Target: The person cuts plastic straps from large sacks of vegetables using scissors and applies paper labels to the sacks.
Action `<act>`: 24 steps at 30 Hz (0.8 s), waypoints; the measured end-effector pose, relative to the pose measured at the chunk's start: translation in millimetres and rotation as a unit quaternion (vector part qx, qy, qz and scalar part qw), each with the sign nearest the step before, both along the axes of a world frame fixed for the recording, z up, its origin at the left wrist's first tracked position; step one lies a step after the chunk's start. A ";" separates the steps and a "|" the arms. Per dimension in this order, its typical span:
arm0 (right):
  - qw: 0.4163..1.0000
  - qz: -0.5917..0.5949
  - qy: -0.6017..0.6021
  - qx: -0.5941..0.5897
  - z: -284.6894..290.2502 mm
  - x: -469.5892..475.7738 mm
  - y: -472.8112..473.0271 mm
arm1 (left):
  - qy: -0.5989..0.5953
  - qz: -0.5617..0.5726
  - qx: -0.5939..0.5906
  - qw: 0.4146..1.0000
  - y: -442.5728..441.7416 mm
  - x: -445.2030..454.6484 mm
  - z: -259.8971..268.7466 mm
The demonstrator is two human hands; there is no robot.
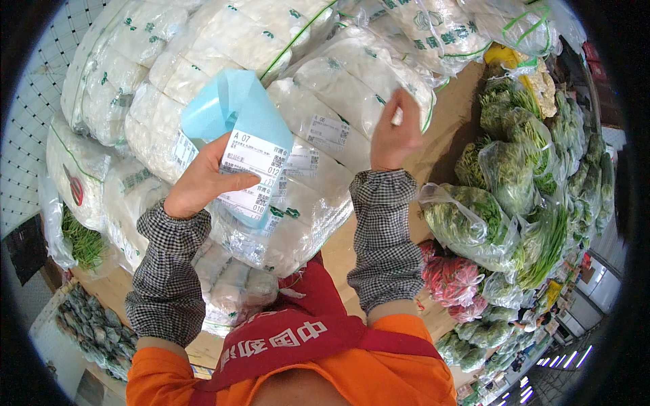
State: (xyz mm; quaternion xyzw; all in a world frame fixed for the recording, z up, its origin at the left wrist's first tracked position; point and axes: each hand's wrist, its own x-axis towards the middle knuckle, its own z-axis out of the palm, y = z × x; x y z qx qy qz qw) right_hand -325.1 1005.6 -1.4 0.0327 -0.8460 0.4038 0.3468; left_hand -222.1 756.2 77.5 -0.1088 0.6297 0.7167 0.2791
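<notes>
A strip of light-blue backing paper (254,104) with white printed labels (249,152) on it is gripped by my left hand (203,180), thumb across the front. The strip loops over at its top. Large clear plastic bags packed with white contents (315,96) lie beneath both hands, and several white labels (327,133) are on the nearest bag. My right hand (398,132) is raised over that bag's right side, fingers curled together and slightly blurred; whether something small is between the fingertips cannot be told.
Bagged green vegetables (513,172) line the right side, with bagged red produce (449,279) below them. Another bag of greens (84,243) lies at far left, above dark wrapped bundles (94,325). Wooden boards (337,269) show between the piles. People are small at far right.
</notes>
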 end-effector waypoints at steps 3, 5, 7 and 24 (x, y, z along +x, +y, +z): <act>0.972 0.142 -0.021 0.188 -49.6 -1.2 16.6 | 0.011 0.006 0.021 1.000 11.5 -7.5 1.0; 0.942 0.118 -0.103 0.298 -58.5 7.7 0.7 | 0.011 0.002 0.018 1.000 11.2 -7.9 0.4; 0.915 0.112 -0.170 0.347 -52.3 24.0 0.8 | 0.007 -0.003 0.011 1.000 9.4 -5.6 -1.1; 0.968 0.129 -0.198 0.081 57.0 100.3 43.1 | 0.162 -0.030 -0.049 0.985 26.6 -1.9 14.1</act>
